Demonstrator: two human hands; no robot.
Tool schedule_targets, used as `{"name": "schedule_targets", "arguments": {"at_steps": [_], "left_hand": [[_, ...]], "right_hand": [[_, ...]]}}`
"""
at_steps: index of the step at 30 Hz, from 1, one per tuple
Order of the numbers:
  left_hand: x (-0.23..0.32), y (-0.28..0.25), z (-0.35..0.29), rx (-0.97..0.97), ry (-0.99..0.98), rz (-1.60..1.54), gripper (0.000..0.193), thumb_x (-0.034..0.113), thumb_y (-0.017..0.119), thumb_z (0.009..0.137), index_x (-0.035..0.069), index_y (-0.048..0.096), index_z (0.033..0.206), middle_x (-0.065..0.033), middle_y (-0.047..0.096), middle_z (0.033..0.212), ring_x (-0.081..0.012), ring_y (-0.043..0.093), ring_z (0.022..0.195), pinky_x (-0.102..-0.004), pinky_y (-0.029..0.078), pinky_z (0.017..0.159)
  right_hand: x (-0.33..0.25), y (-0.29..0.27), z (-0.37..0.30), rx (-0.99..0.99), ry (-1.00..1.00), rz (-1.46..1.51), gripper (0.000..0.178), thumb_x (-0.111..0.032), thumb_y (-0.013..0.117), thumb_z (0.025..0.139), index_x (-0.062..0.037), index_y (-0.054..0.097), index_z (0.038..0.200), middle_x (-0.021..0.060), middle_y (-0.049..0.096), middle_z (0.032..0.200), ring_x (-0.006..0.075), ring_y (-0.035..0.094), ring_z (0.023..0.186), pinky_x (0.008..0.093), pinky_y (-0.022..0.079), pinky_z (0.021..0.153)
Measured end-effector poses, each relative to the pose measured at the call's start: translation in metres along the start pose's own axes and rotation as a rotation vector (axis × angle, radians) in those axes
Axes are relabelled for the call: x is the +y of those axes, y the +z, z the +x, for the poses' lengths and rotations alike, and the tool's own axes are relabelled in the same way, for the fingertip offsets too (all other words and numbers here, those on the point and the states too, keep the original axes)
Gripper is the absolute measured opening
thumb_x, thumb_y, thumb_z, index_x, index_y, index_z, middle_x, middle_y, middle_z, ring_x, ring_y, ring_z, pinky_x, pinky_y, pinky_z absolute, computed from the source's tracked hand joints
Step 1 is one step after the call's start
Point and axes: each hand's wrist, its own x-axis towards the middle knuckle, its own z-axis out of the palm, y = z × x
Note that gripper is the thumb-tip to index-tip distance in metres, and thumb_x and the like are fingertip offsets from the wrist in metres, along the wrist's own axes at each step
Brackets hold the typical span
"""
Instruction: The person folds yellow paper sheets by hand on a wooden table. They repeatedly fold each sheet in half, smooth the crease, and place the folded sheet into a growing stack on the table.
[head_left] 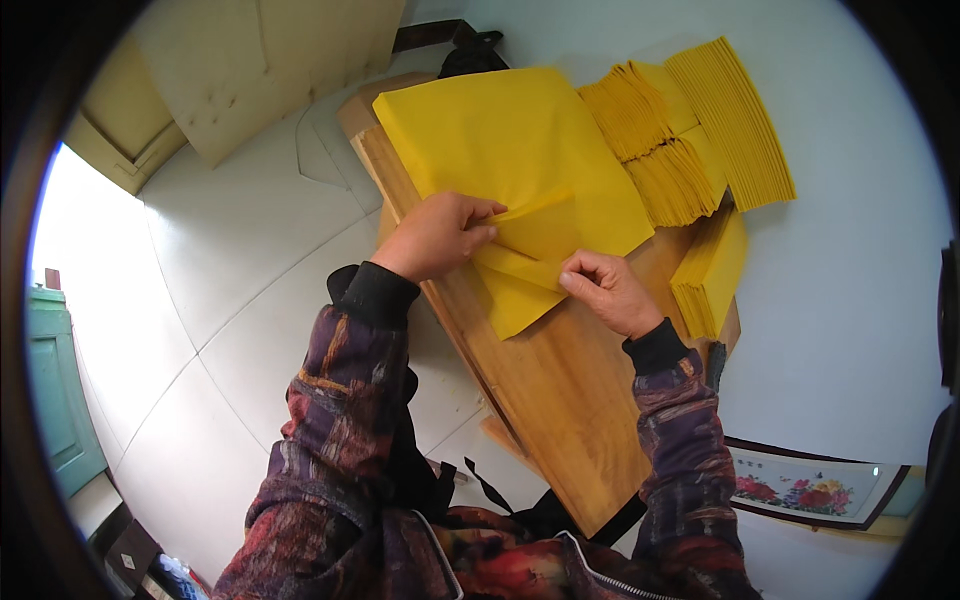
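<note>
The left hand (438, 238) and right hand (612, 295) pinch a bright yellow, part-folded sheet (540, 228).

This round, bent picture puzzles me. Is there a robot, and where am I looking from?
No robot here: these are a person's own bare hands. A wide fisheye camera worn on their head looks down, so straight edges bend. On the wooden table lies a broad yellow piece; stacks of folded yellow pieces stand to its right. The right hand pinches a yellow fold at its near end. The left hand touches that fold too, though its grip isn't clear.
</note>
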Motion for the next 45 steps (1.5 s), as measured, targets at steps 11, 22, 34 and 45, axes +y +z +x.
{"name": "schedule_targets", "arguments": {"at_steps": [11,22,34,45], "left_hand": [[0.002,-0.001,-0.001,-0.05,0.015,0.013,0.034,0.007,0.06,0.088,-0.005,0.06,0.119,-0.0117,0.069,0.097,-0.0157,0.064,0.087,-0.0258,0.049,0.082],[0.003,0.0,0.0,-0.037,-0.041,-0.025,0.033,0.008,0.058,0.09,-0.003,0.06,0.121,-0.0065,0.069,0.091,-0.0094,0.06,0.081,-0.0247,0.049,0.077],[0.002,-0.002,0.0,-0.068,-0.05,-0.004,0.029,0.006,0.056,0.092,-0.003,0.06,0.119,-0.0068,0.067,0.091,-0.011,0.059,0.082,-0.0245,0.048,0.079],[0.006,-0.003,-0.002,-0.051,-0.032,0.033,0.028,0.006,0.056,0.091,-0.005,0.061,0.116,-0.0105,0.068,0.091,-0.013,0.06,0.08,-0.0267,0.048,0.076]], "right_hand": [[-0.007,0.011,0.02,0.521,-0.182,-0.229,0.01,-0.011,0.06,0.092,-0.0012,0.059,0.089,0.0011,0.057,0.078,0.0087,0.051,0.068,0.0233,0.041,0.06],[0.0,0.053,-0.027,0.287,-0.504,-0.809,0.022,0.004,0.068,0.072,-0.0033,0.061,0.091,0.0105,0.06,0.092,0.0303,0.058,0.085,0.0379,0.049,0.075],[0.0,0.016,-0.009,-0.03,-0.12,-0.222,0.008,0.004,0.062,0.08,-0.0015,0.06,0.086,0.0044,0.059,0.087,0.0142,0.055,0.079,0.0244,0.043,0.069],[-0.003,0.0,-0.002,-0.086,0.006,-0.044,0.012,-0.012,0.061,0.091,-0.0007,0.059,0.086,-0.0025,0.053,0.076,0.0068,0.046,0.071,0.0227,0.04,0.065]]}}
